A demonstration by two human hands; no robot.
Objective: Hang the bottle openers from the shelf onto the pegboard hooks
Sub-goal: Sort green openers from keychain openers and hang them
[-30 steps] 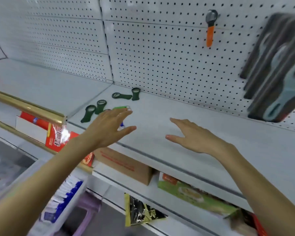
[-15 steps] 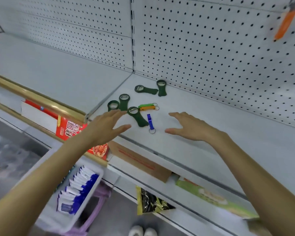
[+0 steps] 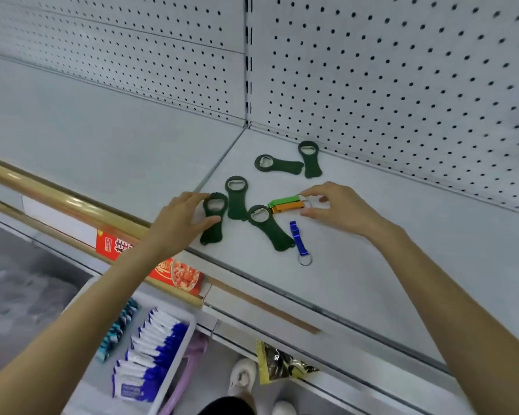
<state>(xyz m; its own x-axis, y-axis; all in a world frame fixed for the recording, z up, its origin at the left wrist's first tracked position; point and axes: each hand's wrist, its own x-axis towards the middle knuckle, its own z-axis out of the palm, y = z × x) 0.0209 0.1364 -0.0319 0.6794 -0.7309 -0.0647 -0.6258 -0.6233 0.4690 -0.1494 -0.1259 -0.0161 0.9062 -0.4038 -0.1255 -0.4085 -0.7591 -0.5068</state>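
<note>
**Hand positions at the shelf**

Right hand [image 3: 339, 209] — thumb and fingers pinching the ring end of the green and orange openers [image 3: 285, 204]. Left hand [image 3: 182, 218] — palm down, fingers closing around the leftmost dark green opener [image 3: 213, 218]. All lie on the white shelf [image 3: 372, 265], arms extended forward.

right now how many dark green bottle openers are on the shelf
5. Two at the back by the pegboard, three nearer: one under the left hand, one beside it, one by the blue opener. None looks hidden.
</note>
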